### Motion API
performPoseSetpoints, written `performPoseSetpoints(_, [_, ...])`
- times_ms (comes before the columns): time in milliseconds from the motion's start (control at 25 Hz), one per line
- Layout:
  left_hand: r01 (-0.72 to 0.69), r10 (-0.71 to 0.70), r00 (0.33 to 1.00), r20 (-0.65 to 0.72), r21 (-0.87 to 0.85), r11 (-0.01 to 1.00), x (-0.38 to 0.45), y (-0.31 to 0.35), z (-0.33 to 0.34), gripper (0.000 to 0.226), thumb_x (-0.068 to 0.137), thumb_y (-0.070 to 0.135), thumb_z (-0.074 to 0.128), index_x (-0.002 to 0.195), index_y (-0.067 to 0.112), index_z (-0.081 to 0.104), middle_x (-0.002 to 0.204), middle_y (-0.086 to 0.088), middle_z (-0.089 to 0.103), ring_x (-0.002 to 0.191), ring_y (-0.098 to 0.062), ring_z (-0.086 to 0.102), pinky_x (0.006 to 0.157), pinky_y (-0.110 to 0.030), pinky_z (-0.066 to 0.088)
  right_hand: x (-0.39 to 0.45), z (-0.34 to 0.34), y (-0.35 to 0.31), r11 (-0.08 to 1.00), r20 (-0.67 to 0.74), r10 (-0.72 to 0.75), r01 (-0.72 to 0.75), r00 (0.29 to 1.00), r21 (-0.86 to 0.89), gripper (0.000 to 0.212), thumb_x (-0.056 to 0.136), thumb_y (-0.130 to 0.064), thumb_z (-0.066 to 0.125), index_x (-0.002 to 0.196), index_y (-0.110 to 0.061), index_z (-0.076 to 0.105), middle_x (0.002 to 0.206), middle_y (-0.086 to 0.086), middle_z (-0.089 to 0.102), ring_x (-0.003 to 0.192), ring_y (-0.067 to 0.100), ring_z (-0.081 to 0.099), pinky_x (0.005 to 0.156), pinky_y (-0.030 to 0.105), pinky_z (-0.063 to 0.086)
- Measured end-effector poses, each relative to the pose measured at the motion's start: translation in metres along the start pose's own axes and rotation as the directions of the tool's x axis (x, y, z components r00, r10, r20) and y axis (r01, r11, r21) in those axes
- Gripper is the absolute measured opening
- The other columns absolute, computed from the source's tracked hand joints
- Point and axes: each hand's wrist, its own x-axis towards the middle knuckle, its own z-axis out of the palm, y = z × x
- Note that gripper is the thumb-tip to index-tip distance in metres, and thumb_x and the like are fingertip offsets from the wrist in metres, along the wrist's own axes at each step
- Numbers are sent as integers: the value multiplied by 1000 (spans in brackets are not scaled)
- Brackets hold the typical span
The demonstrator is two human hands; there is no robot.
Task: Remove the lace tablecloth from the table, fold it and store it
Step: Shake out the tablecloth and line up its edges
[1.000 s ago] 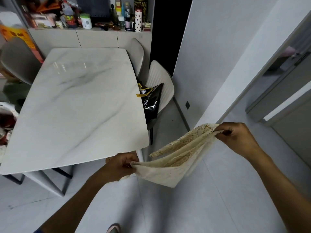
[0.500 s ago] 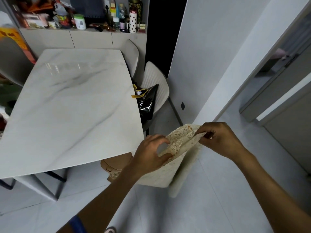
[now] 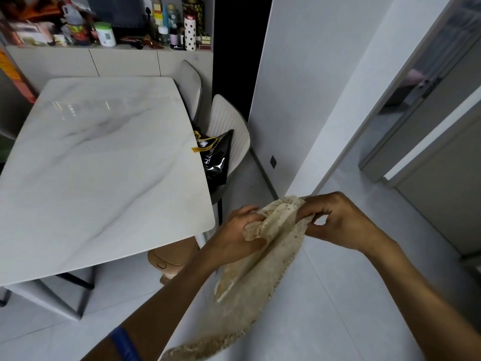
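Over at nine o'clock the marble bench (image 3: 99,165) stands bare, so the cloth is already off it. Moving right, at the bench's four o'clock corner, the left hand (image 3: 235,237) has its grip closed on a bunched top edge of the lace tablecloth (image 3: 260,277). Right beside it, at three o'clock, the right hand (image 3: 341,222) pinches the other top corner, fingers shut on the fabric. Between and below them the cloth hangs in mid-air over the floor, partly folded into a long drooping panel. It's cream-beige, open-patterned, with a scalloped fringe. Looks light and limp, and I'd say it snags easily, so take hold at the corners and hemmed edges, never mid-lace.
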Motion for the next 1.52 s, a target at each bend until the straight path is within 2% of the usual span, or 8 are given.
performPoseSetpoints(160, [-55,51,998,-28,-152,987,9,0,-1,27,83,3,63,100,21,73,143,5,48,135,-19,44,108,-48,42,-9,-2,-24,998,79,-67,67,995,0,14,76,-25,81,87,-26,74,82,-20,67,74,2,66,66,9,52])
performPoseSetpoints(280, [-126,168,977,132,-278,952,15,11,-2,27,84,15,61,105,30,69,133,5,57,125,-18,53,105,-42,47,-16,0,-36,994,112,-108,110,988,-13,23,75,-18,78,76,-35,62,74,-25,59,68,0,61,63,6,46])
performPoseSetpoints(400, [-67,174,942,286,-350,934,21,25,6,40,76,32,64,110,53,57,114,26,57,106,-4,60,93,-15,50,-25,1,-34,995,131,-79,85,988,-44,24,74,-5,76,67,-23,62,67,-15,59,62,5,60,61,7,44])
performPoseSetpoints(560, [0,80,920,384,-202,979,33,16,23,10,85,24,71,94,21,74,86,3,72,82,-21,69,76,-31,58,-41,-6,-32,1000,123,-25,25,992,6,25,73,-4,68,63,-25,59,63,-16,52,57,6,55,59,8,42])
performPoseSetpoints(800, [-17,79,973,218,-271,962,9,-8,24,21,74,34,81,92,23,78,84,14,76,77,-10,72,71,-24,61,-61,-20,-14,998,12,62,-62,998,-5,47,68,0,64,60,-42,46,58,-18,48,54,6,51,53,15,40])
performPoseSetpoints(1040, [25,-12,997,75,-171,985,-36,-63,7,20,80,10,78,76,24,63,74,16,65,70,-3,61,66,-11,46,-67,-34,1,994,-75,105,-106,992,-11,40,67,-2,60,54,-38,49,54,-16,48,50,4,48,51,15,38])
performPoseSetpoints(1280, [52,-53,999,1,-156,986,-44,-80,0,16,79,45,71,85,38,58,80,16,69,77,-11,68,63,-17,54,-63,-46,13,993,-75,105,-108,992,-36,53,72,20,69,55,-26,49,54,-13,45,51,2,45,52,12,36])
performPoseSetpoints(1520, [6,-28,984,-174,-124,992,-44,-76,-13,13,83,41,71,78,42,59,77,27,67,75,1,66,55,-7,46,-65,-58,19,987,-107,150,-156,983,-42,45,72,19,70,53,-14,47,53,-7,42,51,4,41,50,22,32])
